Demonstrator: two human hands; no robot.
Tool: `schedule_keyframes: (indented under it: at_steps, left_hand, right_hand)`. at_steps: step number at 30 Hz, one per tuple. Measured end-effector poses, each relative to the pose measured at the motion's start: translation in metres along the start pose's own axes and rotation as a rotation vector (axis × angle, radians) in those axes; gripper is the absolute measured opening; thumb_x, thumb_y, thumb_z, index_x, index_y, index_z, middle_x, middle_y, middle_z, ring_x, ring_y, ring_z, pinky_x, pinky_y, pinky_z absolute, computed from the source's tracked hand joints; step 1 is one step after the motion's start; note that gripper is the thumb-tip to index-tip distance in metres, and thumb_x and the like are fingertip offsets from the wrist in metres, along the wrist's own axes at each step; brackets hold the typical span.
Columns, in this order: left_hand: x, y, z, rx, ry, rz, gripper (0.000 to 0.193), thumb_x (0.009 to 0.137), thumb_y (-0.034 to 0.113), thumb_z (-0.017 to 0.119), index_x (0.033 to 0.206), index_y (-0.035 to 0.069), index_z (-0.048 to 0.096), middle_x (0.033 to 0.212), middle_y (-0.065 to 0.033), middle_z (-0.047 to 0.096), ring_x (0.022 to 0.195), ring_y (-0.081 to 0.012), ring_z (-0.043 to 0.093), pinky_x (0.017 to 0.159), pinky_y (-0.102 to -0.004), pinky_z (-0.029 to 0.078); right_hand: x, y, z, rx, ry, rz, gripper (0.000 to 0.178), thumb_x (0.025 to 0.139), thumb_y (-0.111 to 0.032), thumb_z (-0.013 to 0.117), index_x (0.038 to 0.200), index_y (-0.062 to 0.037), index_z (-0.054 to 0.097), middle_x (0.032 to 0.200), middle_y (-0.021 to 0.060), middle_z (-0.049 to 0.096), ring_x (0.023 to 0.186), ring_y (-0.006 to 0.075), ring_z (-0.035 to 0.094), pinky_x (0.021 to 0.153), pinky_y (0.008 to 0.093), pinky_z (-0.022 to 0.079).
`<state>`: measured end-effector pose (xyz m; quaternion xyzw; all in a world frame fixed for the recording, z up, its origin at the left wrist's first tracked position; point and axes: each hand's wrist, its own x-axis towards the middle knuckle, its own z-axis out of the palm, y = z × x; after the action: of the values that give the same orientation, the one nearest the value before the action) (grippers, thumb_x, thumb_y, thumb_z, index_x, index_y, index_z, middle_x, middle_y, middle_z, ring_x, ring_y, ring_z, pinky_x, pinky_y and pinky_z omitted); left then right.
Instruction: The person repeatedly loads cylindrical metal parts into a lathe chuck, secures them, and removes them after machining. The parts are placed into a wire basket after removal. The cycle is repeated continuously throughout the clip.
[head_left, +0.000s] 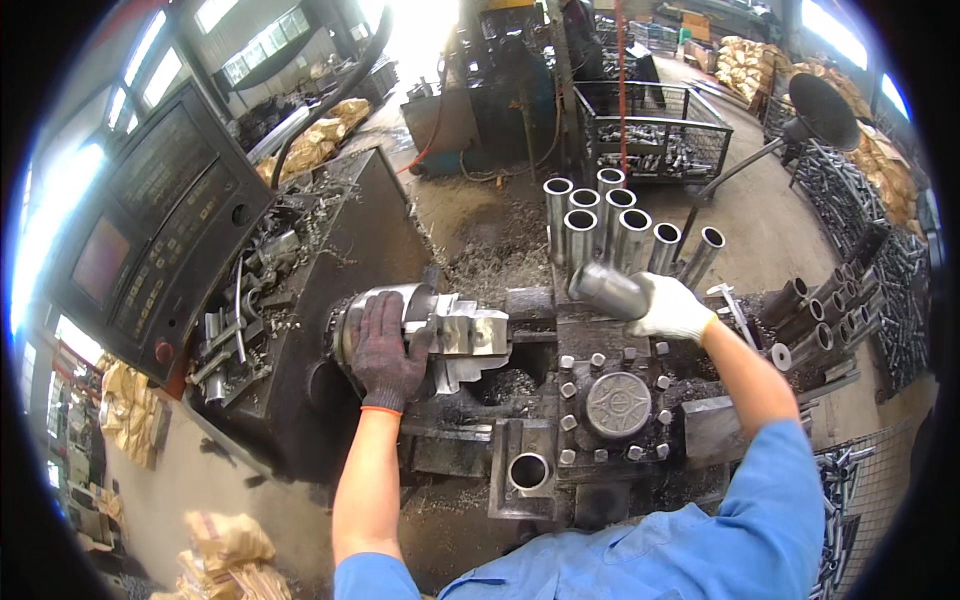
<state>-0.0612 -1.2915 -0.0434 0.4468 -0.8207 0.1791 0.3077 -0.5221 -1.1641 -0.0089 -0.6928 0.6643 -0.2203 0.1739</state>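
My left hand [385, 350], in a dark knit glove, lies flat on the round steel chuck [395, 305] of a lathe, beside its jaws [470, 335]. My right hand [672, 308], in a white glove, grips a short grey metal tube [608, 290] and holds it level above the tool post [617, 403], its open end toward the chuck. Just behind that hand, several upright steel tubes [605, 222] stand in a cluster.
The lathe's control panel [150, 230] with a small screen rises at the left. More tubes lie stacked at the right [815, 320] and in a wire cage [650, 135] behind. A hollow socket [529, 471] sits at the carriage front. Metal shavings cover the bed and floor.
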Motion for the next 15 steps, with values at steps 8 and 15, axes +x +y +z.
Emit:
schedule_keyframes:
  at_steps: [8, 15]
  left_hand:
    - [0.012, 0.004, -0.023, -0.096, -0.194, -0.054, 0.08, 0.101, 0.059, 0.062, 0.157, 0.003, 0.049, 0.163, -0.0189, 0.048, 0.155, -0.0365, 0.04, 0.131, -0.0508, 0.026]
    - [-0.143, 0.132, -0.149, -2.04, -0.292, -0.55, 0.074, 0.103, 0.037, 0.074, 0.157, -0.001, 0.041, 0.149, -0.0166, 0.054, 0.141, -0.0297, 0.053, 0.121, -0.0459, 0.042]
  right_hand:
    - [-0.085, -0.142, -0.059, 0.157, 0.489, -0.018, 0.09, 0.067, -0.042, 0.092, 0.139, -0.0022, 0.058, 0.12, 0.0214, 0.073, 0.11, 0.0317, 0.074, 0.098, 0.0427, 0.058]
    - [-0.187, -0.24, 0.07, 0.805, -0.401, 0.208, 0.069, 0.078, -0.035, 0.092, 0.129, 0.0002, 0.063, 0.104, 0.011, 0.074, 0.08, 0.0176, 0.071, 0.077, 0.0336, 0.059]
